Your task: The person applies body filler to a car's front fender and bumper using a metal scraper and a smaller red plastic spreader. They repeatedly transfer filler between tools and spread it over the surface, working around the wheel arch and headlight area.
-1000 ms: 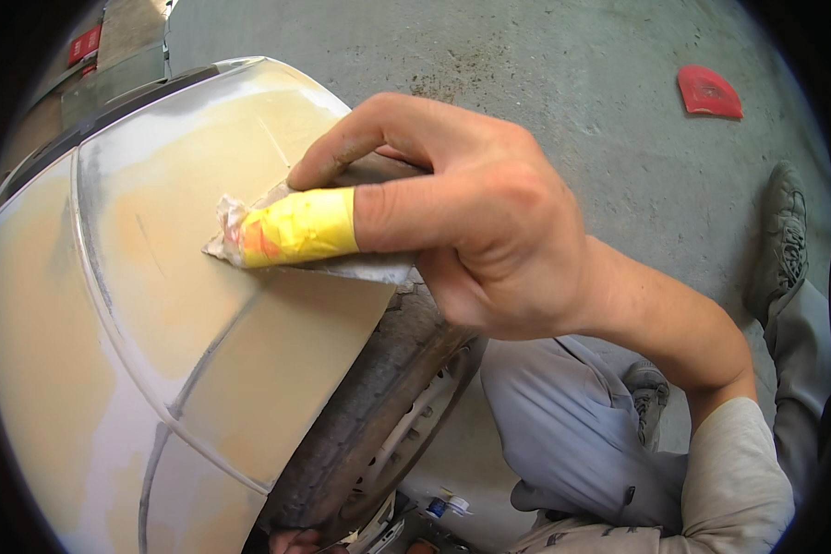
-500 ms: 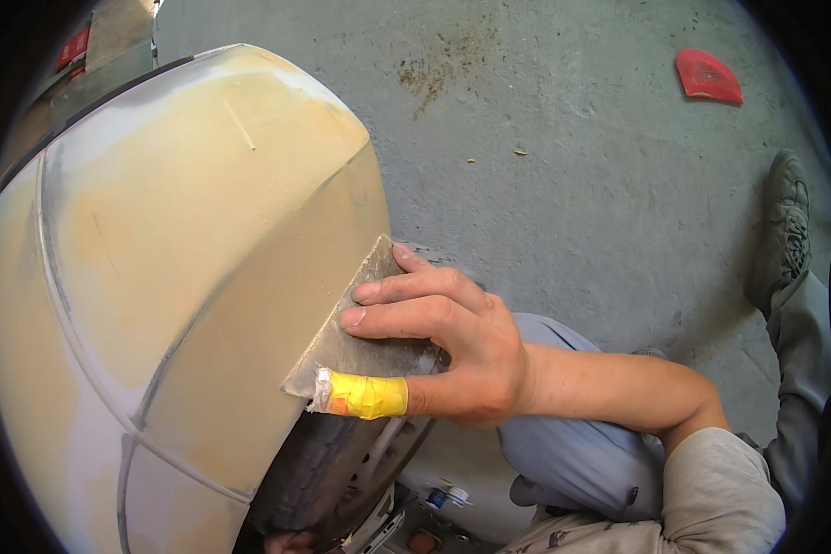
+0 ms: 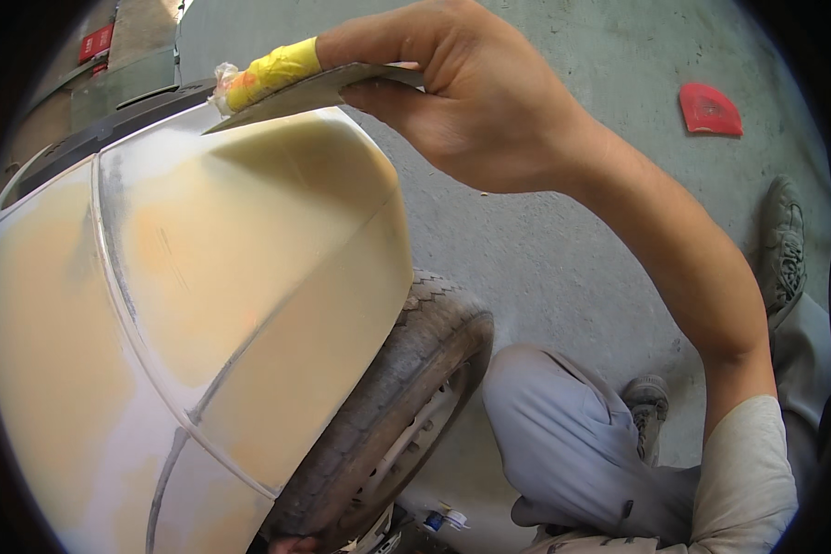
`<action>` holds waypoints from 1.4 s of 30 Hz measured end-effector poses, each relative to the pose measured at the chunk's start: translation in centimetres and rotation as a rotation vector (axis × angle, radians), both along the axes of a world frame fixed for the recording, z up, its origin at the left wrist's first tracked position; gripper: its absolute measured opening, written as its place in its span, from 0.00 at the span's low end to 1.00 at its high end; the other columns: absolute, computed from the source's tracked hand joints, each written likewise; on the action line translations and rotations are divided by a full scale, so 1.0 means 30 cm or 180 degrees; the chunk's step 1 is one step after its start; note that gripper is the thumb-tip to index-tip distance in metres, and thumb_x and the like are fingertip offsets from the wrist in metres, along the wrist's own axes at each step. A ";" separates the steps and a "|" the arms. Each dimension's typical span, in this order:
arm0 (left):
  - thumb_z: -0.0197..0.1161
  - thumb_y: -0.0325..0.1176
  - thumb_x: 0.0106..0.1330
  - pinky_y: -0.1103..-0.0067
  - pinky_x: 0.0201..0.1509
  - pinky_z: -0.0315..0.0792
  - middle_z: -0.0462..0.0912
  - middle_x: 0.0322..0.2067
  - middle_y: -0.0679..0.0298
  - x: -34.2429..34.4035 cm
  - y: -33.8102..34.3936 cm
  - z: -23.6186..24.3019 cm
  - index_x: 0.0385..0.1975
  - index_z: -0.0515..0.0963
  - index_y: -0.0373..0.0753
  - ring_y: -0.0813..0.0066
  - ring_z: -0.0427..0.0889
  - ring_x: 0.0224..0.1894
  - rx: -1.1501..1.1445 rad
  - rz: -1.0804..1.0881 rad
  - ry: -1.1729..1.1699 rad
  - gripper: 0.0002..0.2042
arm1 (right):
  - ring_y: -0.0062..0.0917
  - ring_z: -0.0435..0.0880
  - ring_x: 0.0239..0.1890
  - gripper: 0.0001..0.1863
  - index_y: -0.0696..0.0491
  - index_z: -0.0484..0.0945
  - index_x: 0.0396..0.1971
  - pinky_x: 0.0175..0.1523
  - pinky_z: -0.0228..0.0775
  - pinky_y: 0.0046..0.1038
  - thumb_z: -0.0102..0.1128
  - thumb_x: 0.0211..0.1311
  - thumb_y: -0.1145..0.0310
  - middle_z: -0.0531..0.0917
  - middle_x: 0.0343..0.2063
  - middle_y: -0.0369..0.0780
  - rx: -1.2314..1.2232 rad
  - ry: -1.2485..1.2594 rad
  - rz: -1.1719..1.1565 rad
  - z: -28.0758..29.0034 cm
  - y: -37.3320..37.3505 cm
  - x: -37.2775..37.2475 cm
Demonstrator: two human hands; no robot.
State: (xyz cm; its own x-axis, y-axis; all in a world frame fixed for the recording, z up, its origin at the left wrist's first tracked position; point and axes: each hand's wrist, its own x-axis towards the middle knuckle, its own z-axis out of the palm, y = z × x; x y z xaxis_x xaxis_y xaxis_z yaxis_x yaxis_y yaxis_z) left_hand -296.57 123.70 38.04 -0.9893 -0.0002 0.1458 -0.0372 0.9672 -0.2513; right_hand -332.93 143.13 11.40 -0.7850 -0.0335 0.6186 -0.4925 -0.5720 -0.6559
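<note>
One knee in grey trousers is bent at the bottom of the view, with a grey shoe just beside it on the concrete floor. Left of the knee stands a worn tyre, tucked under the fender, whose panel is coated in yellowish filler with bare grey streaks along its seams. A fingertip shows at the tyre's lower edge; whose hand it belongs to, and its grip, cannot be told. Higher up, the right hand comes in over a bare forearm and pinches a thin grey spreader between thumb and fingers; its forefinger is wrapped in yellow tape. The spreader's edge meets the fender's top crest. Farther off, a second shoe rests at the right, and a red spreader lies well apart on the floor.
</note>
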 end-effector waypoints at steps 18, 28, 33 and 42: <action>0.48 0.45 0.80 0.69 0.23 0.69 0.76 0.18 0.59 -0.008 0.004 0.013 0.22 0.66 0.40 0.63 0.76 0.18 0.0085 -0.0078 -0.0133 0.22 | 0.40 0.87 0.37 0.26 0.48 0.91 0.43 0.43 0.80 0.35 0.53 0.48 0.87 0.87 0.35 0.45 0.0037 -0.0251 -0.0287 0.015 -0.050 0.119; 0.45 0.46 0.80 0.67 0.24 0.70 0.78 0.21 0.58 0.030 -0.003 0.019 0.30 0.69 0.37 0.61 0.77 0.20 -0.0132 -0.0008 -0.0071 0.19 | 0.38 0.84 0.49 0.24 0.42 0.91 0.45 0.56 0.79 0.40 0.69 0.43 0.75 0.83 0.49 0.45 0.0298 -0.0447 -0.0948 -0.007 -0.128 0.406; 0.44 0.49 0.80 0.68 0.24 0.70 0.78 0.21 0.57 0.035 0.003 0.017 0.27 0.70 0.36 0.62 0.77 0.20 -0.0339 0.0086 -0.0164 0.23 | 0.40 0.81 0.54 0.17 0.40 0.91 0.42 0.66 0.73 0.52 0.68 0.50 0.64 0.83 0.52 0.44 0.0395 -0.0597 -0.0998 -0.017 -0.188 0.538; 0.47 0.56 0.79 0.70 0.24 0.70 0.77 0.20 0.57 0.029 0.017 0.012 0.23 0.68 0.38 0.64 0.77 0.20 -0.0101 0.0266 -0.0001 0.28 | 0.40 0.84 0.50 0.17 0.43 0.91 0.42 0.61 0.79 0.47 0.67 0.49 0.65 0.84 0.47 0.44 0.0348 -0.0613 -0.0693 -0.025 -0.167 0.642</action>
State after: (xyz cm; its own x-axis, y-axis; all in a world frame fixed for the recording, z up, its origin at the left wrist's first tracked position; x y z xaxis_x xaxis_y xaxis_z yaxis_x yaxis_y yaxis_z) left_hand -295.72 124.22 38.41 -0.9861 -0.0782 0.1466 -0.1174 0.9522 -0.2818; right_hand -313.67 138.12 10.66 -0.8835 0.0902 0.4596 -0.4563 -0.3876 -0.8010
